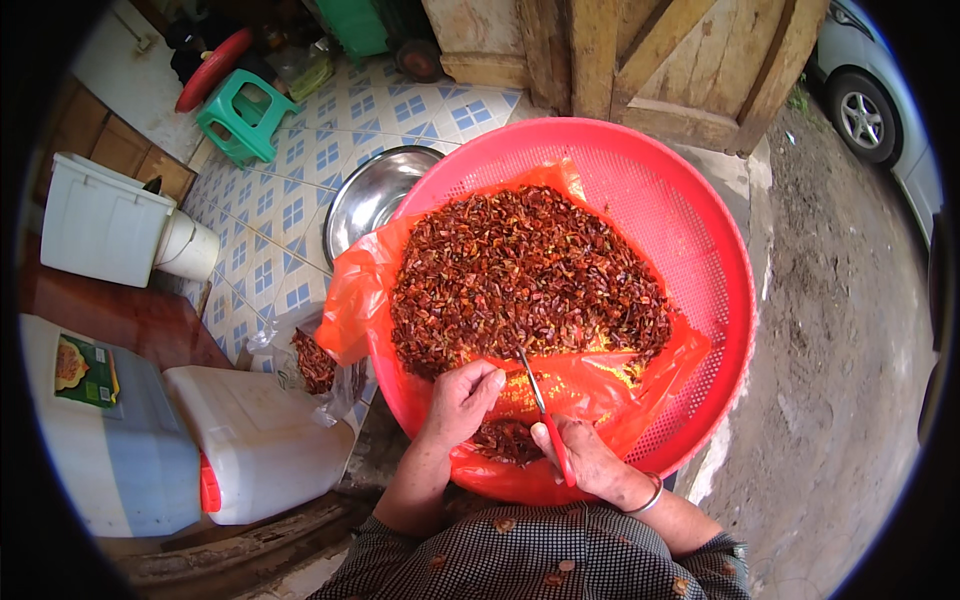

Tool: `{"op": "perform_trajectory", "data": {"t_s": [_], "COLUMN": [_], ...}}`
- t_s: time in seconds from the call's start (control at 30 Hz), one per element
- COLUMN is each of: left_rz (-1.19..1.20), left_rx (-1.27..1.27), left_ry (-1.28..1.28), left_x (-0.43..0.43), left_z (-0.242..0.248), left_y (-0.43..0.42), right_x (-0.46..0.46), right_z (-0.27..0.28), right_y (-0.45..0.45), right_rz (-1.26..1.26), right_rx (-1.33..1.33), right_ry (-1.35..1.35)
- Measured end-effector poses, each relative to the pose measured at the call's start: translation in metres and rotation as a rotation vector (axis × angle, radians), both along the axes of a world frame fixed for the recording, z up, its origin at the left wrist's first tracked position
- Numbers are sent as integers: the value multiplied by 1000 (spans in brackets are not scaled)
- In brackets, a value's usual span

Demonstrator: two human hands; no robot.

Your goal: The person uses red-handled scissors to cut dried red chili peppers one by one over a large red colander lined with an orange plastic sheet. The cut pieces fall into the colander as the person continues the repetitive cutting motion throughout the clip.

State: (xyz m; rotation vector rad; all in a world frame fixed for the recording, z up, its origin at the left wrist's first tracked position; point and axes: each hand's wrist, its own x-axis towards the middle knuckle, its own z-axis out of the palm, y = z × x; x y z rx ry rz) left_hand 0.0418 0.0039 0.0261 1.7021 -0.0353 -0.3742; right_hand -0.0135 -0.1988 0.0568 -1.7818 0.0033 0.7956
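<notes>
My right hand (585, 454) grips a pair of scissors (534, 384) by its red handles, the blades pointing away from me with their tips over cut chillies. Just left of the blades is my left hand (465, 397), thumb and fingertips drawn together. Whether something small is pinched there is hard to see. Beyond both hands spreads a heap of cut dried red chillies (517, 277) on a red plastic bag (367, 292). Yellow seeds (536, 386) are scattered on the plastic. Between my wrists lies a smaller pile of dried chillies (506, 441). A round pink perforated basket (712, 300) carries it all.
A steel basin (367, 199) adjoins the basket's left side. Nearer me are a clear bag of dried chillies (313, 364) and plastic jugs (255, 442). Farther off stand a green stool (247, 112), white bins (105, 217) and a wooden door (682, 67). A car (862, 112) is at right.
</notes>
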Motion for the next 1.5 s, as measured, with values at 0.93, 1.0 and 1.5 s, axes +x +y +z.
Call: {"op": "perform_trajectory", "data": {"t_s": [0.93,1.0,1.5], "left_rz": [-102,-103,-103], "left_rx": [71,80,102], "left_ry": [-6,-8,18], "left_x": [1,1,2], "left_z": [8,7,0], "left_y": [-5,-5,-3], "right_x": [3,3,2], "right_z": [2,2,1], "right_y": [1,2,1], "right_rz": [50,41,44], "right_rx": [-105,-119,-167], "right_ry": [-29,-45,-11]}}
